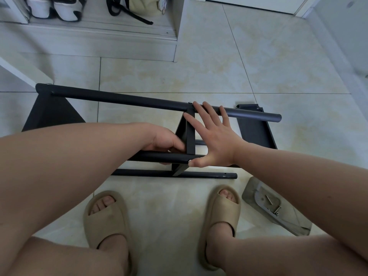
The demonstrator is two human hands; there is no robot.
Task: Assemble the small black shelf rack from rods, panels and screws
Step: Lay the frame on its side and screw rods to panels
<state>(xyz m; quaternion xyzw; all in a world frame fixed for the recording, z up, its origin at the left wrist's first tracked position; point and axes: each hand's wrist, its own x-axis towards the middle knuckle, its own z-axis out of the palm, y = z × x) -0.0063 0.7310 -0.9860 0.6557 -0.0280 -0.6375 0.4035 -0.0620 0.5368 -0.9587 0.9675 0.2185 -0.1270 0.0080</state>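
The partly built black rack lies on its side on the tiled floor. A long upper rod (123, 99) runs left to right, joined to an end panel (49, 112) at the left and a middle panel (188, 134). My left hand (165, 141) grips the near rod (159, 157) beside the middle panel. My right hand (214, 134) lies flat with spread fingers against the middle panel, fingertips reaching the upper rod, thumb by a screw (189, 161) at the near rod's end. A lower rod (179, 173) rests on the floor. A loose panel (255, 128) lies at the right.
A clear plastic bag (266, 204) with screws and a small tool lies on the floor at the right. My feet in beige slippers (107, 222) stand just below the rack. A white cabinet (89, 40) with shoes and a bag stands at the back left.
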